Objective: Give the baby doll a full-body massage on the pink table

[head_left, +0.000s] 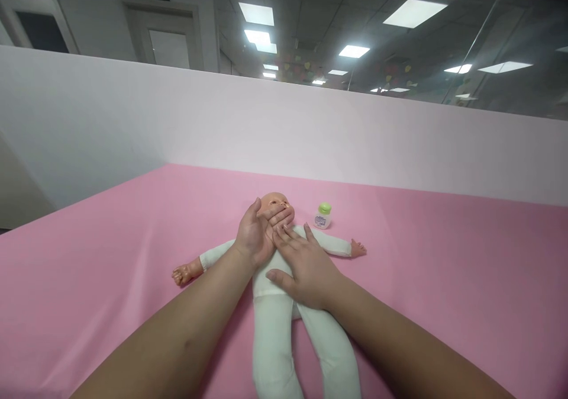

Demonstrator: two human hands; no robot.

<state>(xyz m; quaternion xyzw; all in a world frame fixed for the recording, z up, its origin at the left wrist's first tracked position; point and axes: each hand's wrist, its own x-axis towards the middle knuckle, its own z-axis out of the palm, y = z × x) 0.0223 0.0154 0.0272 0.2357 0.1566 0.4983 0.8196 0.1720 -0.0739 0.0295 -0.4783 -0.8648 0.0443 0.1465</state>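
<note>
A baby doll (284, 322) in a white suit lies on its back on the pink surface, head away from me and arms spread. My left hand (257, 230) rests across the doll's lower face and neck, fingers stretched out flat. My right hand (306, 266) lies flat on the doll's chest, fingers spread and pointing toward the head. Neither hand holds anything. The doll's forehead and eyes (276, 200) show above my left fingers.
A small white bottle with a green cap (323, 215) stands just right of the doll's head. The pink surface (444, 280) stretches wide on both sides. A white partition wall (310, 132) rises behind it.
</note>
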